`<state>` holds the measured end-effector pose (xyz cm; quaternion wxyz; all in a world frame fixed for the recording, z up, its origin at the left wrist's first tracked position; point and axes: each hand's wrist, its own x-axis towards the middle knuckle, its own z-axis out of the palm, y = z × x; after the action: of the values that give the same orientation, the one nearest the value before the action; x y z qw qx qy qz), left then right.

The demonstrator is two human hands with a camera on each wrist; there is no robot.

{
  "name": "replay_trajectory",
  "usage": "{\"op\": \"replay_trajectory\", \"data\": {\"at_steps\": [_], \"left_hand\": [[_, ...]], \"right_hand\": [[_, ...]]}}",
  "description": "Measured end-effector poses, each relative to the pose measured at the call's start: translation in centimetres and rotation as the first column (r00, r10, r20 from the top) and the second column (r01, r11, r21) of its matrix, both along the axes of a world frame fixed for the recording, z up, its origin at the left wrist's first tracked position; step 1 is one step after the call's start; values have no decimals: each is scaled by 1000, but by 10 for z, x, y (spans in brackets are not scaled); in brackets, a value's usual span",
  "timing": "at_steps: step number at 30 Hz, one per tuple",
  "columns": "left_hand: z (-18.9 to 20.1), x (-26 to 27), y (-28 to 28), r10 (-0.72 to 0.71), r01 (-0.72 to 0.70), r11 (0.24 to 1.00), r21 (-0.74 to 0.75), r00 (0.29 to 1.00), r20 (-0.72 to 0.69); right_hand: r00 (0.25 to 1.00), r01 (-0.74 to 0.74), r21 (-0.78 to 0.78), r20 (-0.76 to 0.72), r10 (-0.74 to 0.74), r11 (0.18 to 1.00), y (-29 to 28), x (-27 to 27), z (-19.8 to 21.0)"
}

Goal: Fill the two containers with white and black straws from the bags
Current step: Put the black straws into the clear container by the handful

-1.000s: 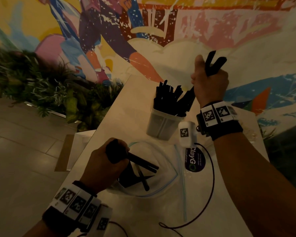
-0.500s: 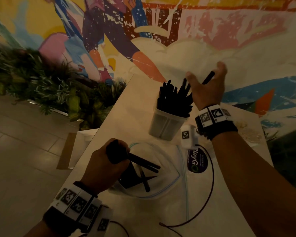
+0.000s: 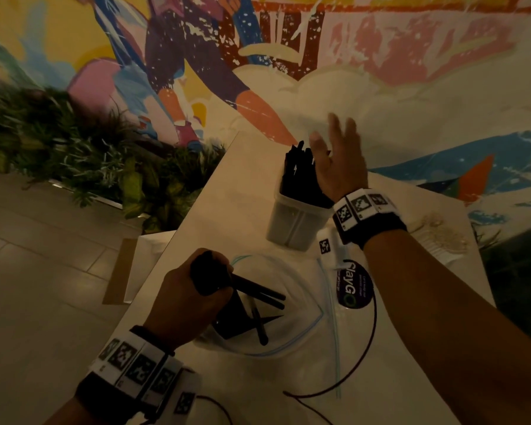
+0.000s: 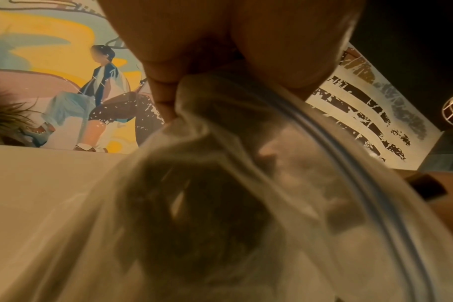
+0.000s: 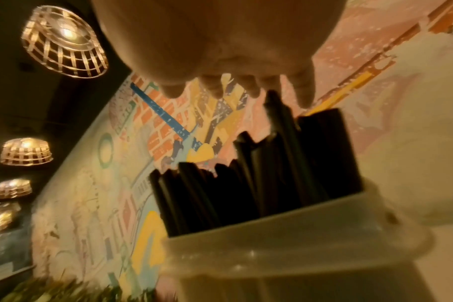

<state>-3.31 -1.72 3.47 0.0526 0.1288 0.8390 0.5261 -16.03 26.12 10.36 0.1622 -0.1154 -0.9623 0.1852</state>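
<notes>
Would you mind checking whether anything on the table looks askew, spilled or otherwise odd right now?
Nothing looks spilled or damaged. The black straws stand unevenly in the container, beside the open right hand. A few loose straws lie crossed inside the bag, whose edge the left hand grips.

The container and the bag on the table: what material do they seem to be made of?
Container: likely rigid translucent plastic, frosted; dark straws show dimly through its wall.
Bag: thin clear plastic film with a blue zip strip; it crumples where the left hand grips it.
</notes>
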Motion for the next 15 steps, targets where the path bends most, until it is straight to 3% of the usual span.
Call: {"op": "replay_trajectory", "data": {"at_steps": [4,9,12,15], "left_hand": [[1,-2,3,-11,10,999,-37,1000,-17],[0,-2,3,-15,14,999,-47,1000,-19],[1,-2,3,-17,16,998,-58,1000,-19],[0,-2,2,-9,7,998,-57,1000,-22]], "right_hand": [[958,-145,280,279,64,949,-10,1,-18],[980,-126,226,182,85,966,-5,1,-26],[993,-79,36,-84,82,996,-7,11,-19],[898,-125,-47,-430,93,991,-19,44,-1]]}}
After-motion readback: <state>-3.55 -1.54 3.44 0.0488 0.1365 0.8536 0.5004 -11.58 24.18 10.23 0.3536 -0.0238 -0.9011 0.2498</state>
